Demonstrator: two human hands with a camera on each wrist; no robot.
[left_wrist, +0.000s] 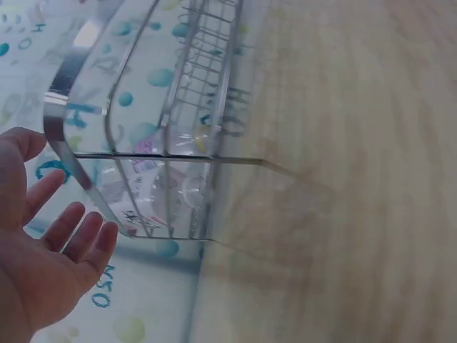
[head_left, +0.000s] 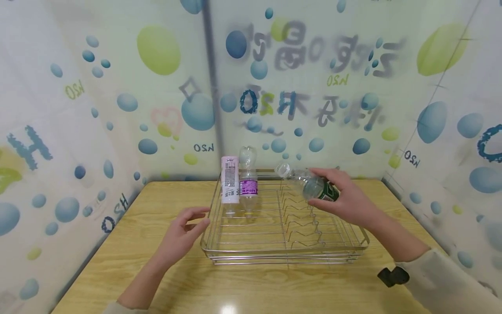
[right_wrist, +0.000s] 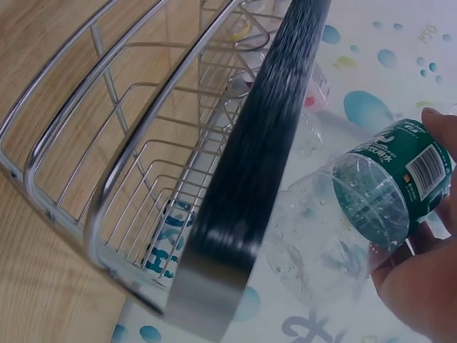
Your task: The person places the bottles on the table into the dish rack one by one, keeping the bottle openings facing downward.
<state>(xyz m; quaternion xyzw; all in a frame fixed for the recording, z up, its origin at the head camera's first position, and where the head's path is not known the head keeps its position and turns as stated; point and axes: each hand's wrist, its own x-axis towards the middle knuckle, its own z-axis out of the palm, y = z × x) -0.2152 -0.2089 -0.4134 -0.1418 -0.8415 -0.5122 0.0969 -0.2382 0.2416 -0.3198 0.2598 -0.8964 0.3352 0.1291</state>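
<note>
My right hand (head_left: 343,196) grips a clear plastic bottle (right_wrist: 389,179) round its green label, above the right half of a wire dish rack (head_left: 274,251). The bottle lies tilted, its far end pointing left. At the rack's left side is my left hand (head_left: 181,235), its fingers loosely spread and holding nothing; its fingertips are close to the rim, and I cannot tell whether they touch it. Inside the rack at the left, a bottle with a pale pink wrapper (head_left: 230,181) stands beside a clear bottle with a purple label (head_left: 248,187), narrow ends down.
The rack stands on a wooden table (head_left: 251,288), with wavy wire dividers (head_left: 298,222) right of its middle. A curtain (head_left: 164,100) printed with blue and green drops encloses the back and sides. A small black object (head_left: 393,276) shows by my right sleeve.
</note>
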